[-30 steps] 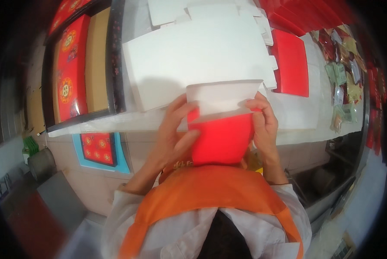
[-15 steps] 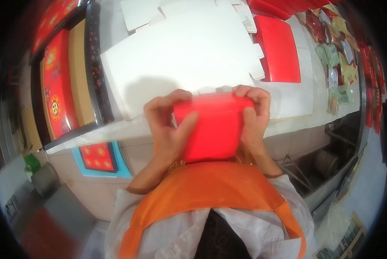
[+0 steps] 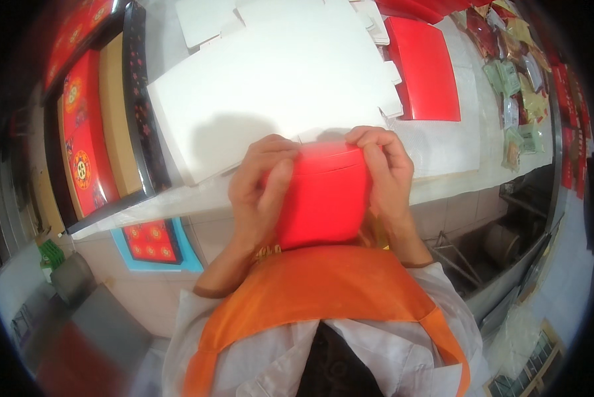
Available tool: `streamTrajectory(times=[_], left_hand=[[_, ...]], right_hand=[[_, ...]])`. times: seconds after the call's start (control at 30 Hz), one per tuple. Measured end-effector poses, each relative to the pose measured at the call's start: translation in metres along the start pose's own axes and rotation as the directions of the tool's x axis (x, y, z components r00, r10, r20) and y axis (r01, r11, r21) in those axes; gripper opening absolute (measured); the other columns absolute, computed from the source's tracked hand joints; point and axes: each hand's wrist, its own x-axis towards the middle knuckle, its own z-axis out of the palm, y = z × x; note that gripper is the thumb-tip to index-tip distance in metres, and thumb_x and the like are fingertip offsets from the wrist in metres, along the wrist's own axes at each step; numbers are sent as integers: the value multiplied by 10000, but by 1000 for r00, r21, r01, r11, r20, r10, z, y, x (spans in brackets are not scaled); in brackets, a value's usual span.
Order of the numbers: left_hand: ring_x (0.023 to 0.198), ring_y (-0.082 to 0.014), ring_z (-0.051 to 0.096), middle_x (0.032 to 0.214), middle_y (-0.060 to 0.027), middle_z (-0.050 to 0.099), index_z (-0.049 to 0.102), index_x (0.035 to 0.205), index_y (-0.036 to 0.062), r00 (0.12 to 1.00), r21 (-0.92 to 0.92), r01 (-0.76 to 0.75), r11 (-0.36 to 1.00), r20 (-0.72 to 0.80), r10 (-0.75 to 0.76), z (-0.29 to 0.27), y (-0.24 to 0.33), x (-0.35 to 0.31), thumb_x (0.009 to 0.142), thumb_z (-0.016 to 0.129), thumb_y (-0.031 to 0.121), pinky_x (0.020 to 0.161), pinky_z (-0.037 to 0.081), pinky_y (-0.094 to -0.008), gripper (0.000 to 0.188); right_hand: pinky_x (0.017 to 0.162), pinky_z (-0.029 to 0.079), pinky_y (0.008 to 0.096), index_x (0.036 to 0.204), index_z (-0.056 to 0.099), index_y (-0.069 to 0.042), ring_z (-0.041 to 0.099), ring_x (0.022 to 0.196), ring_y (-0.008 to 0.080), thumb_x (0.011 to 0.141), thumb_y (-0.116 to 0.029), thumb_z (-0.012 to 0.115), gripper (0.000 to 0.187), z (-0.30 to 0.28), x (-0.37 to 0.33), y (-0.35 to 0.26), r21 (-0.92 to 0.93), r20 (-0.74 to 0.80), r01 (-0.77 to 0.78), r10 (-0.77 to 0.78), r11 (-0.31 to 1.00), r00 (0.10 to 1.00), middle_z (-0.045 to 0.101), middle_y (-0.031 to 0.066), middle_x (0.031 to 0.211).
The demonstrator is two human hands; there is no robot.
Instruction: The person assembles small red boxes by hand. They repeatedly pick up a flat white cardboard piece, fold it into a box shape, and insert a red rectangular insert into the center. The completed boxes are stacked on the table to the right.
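Observation:
Between my hands, in front of the orange apron, is a red cardboard box with a seam or fold line across its upper part. My left hand is closed on its upper left corner, thumb against the near face. At the upper right corner my right hand pinches the edge between thumb and fingers. The fingertips behind the top edge are partly hidden. Just beyond the box lie white cardboard sheets on the table.
A flat red box lies right of the white sheets. Farther right are several small wrapped packets. At left stands a black-edged tray beside red patterned boxes. Below the table, a red patterned box rests on a blue sheet.
My left thumb has moved up toward the box's top corner. Both hands now grip the top edge, where a fold line shows more clearly. The view has shifted slightly.

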Motion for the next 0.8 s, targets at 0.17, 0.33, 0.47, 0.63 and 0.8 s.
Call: streamTrajectory(times=[0.17,0.33,0.47,0.63,0.8], left_hand=[[936,-223,518,954,-120,568,562,861,-21,1000,17,-2,1000,-8,2,1,0,-1,810,496,3,824,401,-305,86],[935,-224,509,966,-117,550,525,883,-12,1000,11,-5,1000,-28,5,2,-3,-3,820,481,6,833,393,-306,79],[925,-215,507,972,-118,539,495,862,-4,998,16,-19,1000,-62,20,5,-5,-7,823,477,-5,823,394,-295,43],[925,-201,505,980,-119,541,487,838,2,999,-29,-51,998,-17,51,0,-11,-11,817,491,-19,819,394,-286,30],[984,-195,505,1055,-139,540,488,801,5,998,-31,-64,997,4,64,-4,-16,-15,806,508,-26,843,391,-285,37]], right_hand=[[791,408,239,877,544,18,514,874,115,885,-48,415,145,3,2,-9,69,65,-83,79,994,995,564,83,945],[791,412,243,868,542,24,523,863,128,890,-40,390,166,-1,3,-4,-34,163,16,-10,999,987,564,100,956],[796,417,259,852,545,26,528,864,149,897,-60,379,192,-2,2,1,-73,194,141,-125,987,973,562,120,986],[863,393,304,846,558,18,511,968,200,901,-93,387,211,-4,-4,6,-145,149,157,-135,977,980,534,163,1085],[922,357,351,871,569,7,468,1079,258,880,-75,398,190,-6,-8,13,-155,159,216,-191,964,969,463,185,1204]])
